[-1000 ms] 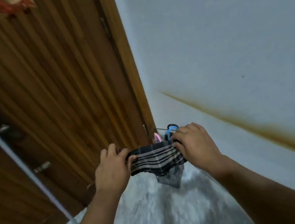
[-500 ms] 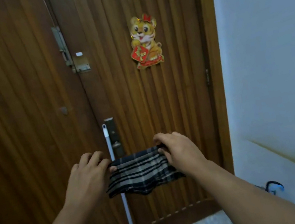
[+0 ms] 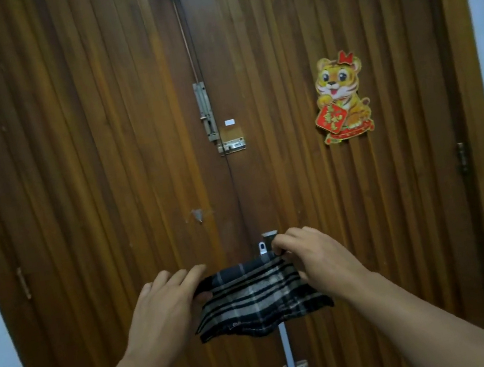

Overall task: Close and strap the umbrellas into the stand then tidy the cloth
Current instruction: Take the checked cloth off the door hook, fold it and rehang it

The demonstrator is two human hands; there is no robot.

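left hand [image 3: 162,307]: pinching left top edge of the cloth
right hand [image 3: 315,259]: pinching right top edge
cloth: folded black-and-beige plaid cloth [image 3: 260,301], hanging between hands, in front of door
pole: pale upright pole [image 3: 289,359] behind cloth, against door
door: brown ribbed wooden double door [image 3: 98,144]; tiger sticker [image 3: 342,97] upper right of cloth

Left hand [image 3: 163,310] and right hand [image 3: 315,261] raised forward, fingers pinched

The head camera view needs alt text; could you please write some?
Two bare hands, left hand and right hand, hold a dark plaid cloth stretched between them before a wooden double door bearing a tiger sticker.
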